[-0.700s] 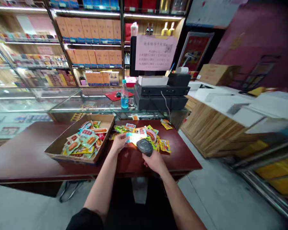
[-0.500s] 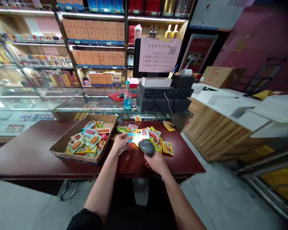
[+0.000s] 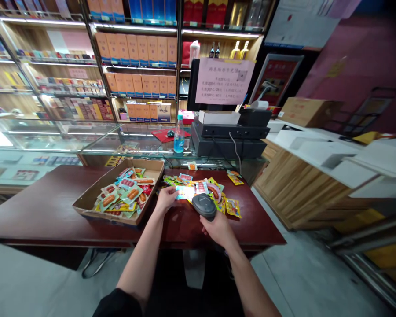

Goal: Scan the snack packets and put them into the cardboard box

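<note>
one small printed packet (image 3: 185,192), glossy film, brightly lit, pinched in my left hand (image 3: 166,199). one dark scanner (image 3: 204,206), rounded plastic head towards the lit packet, judged ready to read; my right hand (image 3: 218,226) wraps its handle. many crinkled snack packets (image 3: 232,208), loose on the smooth red-brown table (image 3: 178,229). leftward, one low cardboard box (image 3: 89,198) of sausage packets (image 3: 127,193). beyond, i see one clear bottle (image 3: 179,140), blue liquid inside.

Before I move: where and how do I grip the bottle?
Wrap the bottle around its body, below the cap, from the front left. It stands upright and slim on the glass counter; the black box likely crowds its right side.
</note>
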Demonstrator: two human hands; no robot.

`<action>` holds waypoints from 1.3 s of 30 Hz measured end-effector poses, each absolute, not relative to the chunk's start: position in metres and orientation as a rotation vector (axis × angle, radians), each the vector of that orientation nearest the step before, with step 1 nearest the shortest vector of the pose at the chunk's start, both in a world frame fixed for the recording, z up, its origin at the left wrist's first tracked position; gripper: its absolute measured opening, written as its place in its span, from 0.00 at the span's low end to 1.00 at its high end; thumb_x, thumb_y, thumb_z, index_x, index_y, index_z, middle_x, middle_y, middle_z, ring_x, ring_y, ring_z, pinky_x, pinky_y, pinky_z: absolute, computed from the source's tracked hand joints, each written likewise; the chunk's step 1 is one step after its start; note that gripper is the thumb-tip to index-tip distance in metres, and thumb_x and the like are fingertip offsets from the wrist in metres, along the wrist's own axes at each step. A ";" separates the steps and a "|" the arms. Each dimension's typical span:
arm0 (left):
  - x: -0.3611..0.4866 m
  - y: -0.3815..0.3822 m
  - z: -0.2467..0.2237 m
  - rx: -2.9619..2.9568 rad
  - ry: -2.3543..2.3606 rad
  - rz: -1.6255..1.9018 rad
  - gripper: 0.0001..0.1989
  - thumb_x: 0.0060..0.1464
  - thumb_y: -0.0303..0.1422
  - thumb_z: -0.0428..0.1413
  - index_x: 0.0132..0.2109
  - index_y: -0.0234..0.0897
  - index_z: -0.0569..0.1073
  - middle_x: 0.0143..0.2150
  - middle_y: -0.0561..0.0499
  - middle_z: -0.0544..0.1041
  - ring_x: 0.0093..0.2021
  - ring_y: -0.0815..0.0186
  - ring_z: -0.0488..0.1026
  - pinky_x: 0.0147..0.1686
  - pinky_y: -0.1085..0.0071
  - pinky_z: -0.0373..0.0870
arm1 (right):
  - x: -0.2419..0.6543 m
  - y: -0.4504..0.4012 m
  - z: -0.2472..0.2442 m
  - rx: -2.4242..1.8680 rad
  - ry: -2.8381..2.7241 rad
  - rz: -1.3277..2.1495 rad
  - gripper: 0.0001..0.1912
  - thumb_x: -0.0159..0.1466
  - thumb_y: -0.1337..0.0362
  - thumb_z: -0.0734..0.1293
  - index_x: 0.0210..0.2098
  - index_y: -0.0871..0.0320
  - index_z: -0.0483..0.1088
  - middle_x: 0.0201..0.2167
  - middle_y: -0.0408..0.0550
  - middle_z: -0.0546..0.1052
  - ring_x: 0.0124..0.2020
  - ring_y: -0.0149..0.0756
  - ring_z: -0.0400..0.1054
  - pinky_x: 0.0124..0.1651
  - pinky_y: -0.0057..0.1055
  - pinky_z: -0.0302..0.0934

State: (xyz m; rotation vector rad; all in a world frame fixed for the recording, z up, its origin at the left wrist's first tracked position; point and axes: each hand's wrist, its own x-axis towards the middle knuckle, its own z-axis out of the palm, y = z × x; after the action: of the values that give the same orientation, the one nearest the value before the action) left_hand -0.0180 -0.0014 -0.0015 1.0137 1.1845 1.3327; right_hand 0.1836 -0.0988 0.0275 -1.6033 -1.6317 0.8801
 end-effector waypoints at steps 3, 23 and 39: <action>-0.015 0.001 -0.003 0.993 1.225 1.335 0.17 0.33 0.34 0.69 0.34 0.31 0.79 0.28 0.47 0.80 0.28 0.65 0.75 0.28 0.72 0.70 | 0.187 -0.101 0.029 -1.602 -1.613 0.871 0.08 0.57 0.62 0.64 0.24 0.56 0.71 0.15 0.46 0.76 0.18 0.38 0.73 0.24 0.28 0.66; -0.136 -0.034 0.069 0.865 1.386 2.096 0.29 0.42 0.42 0.66 0.51 0.35 0.73 0.46 0.43 0.77 0.44 0.62 0.76 0.40 0.68 0.74 | 0.163 -0.080 0.014 -1.454 -1.521 1.088 0.13 0.54 0.55 0.67 0.32 0.59 0.70 0.19 0.45 0.76 0.18 0.37 0.71 0.19 0.29 0.65; -0.006 0.005 0.018 1.699 1.531 1.302 0.10 0.51 0.30 0.58 0.42 0.37 0.78 0.41 0.44 0.79 0.42 0.59 0.75 0.47 0.63 0.69 | 0.204 -0.081 0.011 -1.539 -1.526 0.875 0.09 0.56 0.59 0.67 0.30 0.58 0.73 0.20 0.47 0.78 0.21 0.38 0.74 0.25 0.30 0.66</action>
State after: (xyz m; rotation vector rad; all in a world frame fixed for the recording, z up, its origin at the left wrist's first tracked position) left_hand -0.0065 0.0051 0.0175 1.6994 1.5311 1.3025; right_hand 0.2040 -0.0805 0.0113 -1.5394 -1.5260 0.8747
